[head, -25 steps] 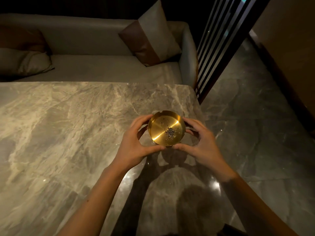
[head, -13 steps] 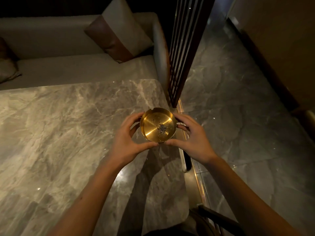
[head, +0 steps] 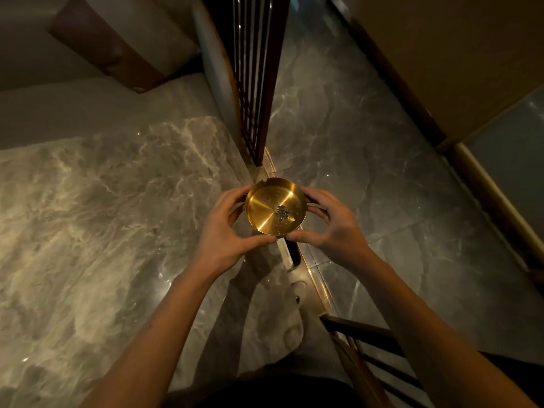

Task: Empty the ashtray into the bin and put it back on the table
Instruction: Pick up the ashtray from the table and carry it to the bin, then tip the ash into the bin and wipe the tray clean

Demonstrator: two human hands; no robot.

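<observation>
I look down in dim, warm light at a veined marble table [head: 97,219]. Beyond it stands a pale sofa [head: 97,107] with a brown-and-cream cushion [head: 117,45]. A dark slatted screen [head: 253,72] rises beside the sofa's arm, and glossy grey marble floor [head: 368,160] spreads right.

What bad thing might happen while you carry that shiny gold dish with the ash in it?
The ashtray is tilted, so the ash might slide out onto the table or the floor. The left hand and right hand pinch only its rim, so it might slip.
</observation>
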